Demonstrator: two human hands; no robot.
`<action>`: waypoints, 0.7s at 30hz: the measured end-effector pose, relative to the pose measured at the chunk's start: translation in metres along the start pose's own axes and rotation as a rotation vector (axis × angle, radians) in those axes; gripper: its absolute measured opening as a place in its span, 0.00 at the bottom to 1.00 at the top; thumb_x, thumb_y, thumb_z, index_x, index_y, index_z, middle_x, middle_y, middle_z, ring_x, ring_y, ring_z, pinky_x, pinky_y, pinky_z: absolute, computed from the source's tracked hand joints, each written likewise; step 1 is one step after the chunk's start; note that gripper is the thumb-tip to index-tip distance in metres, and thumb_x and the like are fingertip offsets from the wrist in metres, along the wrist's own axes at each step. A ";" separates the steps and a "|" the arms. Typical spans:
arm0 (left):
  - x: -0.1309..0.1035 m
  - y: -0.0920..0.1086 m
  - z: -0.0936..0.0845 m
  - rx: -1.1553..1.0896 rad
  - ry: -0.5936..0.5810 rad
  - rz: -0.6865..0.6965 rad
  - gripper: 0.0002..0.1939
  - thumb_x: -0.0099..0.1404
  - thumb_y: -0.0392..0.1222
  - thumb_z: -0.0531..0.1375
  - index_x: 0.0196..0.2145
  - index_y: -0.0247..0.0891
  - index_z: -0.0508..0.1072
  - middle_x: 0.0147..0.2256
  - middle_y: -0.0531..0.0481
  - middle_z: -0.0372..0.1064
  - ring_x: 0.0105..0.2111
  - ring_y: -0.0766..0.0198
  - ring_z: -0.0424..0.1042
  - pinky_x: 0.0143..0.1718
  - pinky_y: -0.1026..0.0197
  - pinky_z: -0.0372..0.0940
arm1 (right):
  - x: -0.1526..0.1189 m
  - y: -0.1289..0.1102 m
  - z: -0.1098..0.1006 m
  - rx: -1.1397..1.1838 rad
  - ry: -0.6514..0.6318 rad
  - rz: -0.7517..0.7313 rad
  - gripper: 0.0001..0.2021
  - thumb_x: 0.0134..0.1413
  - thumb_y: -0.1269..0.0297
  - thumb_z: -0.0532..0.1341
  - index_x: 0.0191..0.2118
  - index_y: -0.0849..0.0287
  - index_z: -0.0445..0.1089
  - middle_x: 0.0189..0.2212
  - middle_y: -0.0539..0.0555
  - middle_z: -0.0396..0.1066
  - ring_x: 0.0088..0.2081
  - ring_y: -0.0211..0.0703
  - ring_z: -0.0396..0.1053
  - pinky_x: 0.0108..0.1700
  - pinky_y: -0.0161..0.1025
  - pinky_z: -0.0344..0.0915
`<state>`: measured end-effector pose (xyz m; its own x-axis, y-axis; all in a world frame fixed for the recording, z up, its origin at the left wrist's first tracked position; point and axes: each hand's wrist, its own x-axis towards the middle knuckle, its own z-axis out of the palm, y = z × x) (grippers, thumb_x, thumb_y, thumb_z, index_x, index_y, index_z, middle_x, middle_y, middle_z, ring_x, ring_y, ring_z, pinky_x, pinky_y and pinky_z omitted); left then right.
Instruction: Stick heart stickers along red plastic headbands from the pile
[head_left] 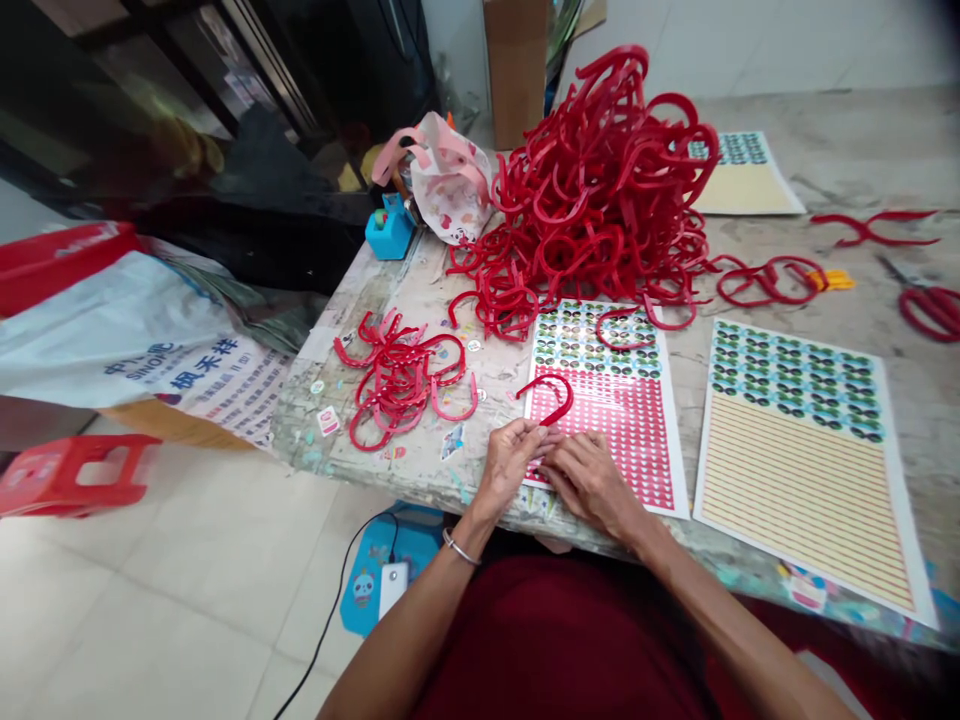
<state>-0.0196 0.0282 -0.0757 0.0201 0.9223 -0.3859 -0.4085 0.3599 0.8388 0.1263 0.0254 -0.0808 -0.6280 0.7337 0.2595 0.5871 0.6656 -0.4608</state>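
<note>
over a sticker sheet (626, 435), pinching a curved red headband (568, 394) in the left hand (512, 455), with unclear grip in the right hand (589, 472), perhaps risking a slip from too light a pinch.

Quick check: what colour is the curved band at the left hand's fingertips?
Red; the curved band at the left hand shows best in the head view.

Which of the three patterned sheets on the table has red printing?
The sheet partly under the right hand: its lower part is printed red, while the sheet to its right and the one behind the red pile are cream there.
</note>
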 end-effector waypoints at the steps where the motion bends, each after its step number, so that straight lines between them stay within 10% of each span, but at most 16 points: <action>1: 0.000 0.000 0.000 0.000 0.000 0.002 0.12 0.56 0.45 0.63 0.31 0.32 0.71 0.34 0.41 0.76 0.37 0.56 0.76 0.44 0.55 0.68 | 0.000 0.000 0.000 0.003 0.005 -0.001 0.06 0.60 0.66 0.53 0.35 0.59 0.66 0.32 0.55 0.68 0.35 0.44 0.59 0.41 0.44 0.52; 21: 0.000 0.000 0.000 -0.001 -0.004 0.015 0.13 0.55 0.46 0.64 0.31 0.32 0.71 0.34 0.41 0.76 0.37 0.55 0.76 0.43 0.55 0.68 | 0.001 -0.003 0.007 -0.011 0.063 0.027 0.06 0.60 0.66 0.54 0.34 0.58 0.66 0.31 0.55 0.69 0.35 0.45 0.59 0.41 0.44 0.51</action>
<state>-0.0190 0.0283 -0.0760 0.0174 0.9283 -0.3714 -0.4097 0.3455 0.8443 0.1206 0.0227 -0.0848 -0.5787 0.7581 0.3005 0.6088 0.6468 -0.4594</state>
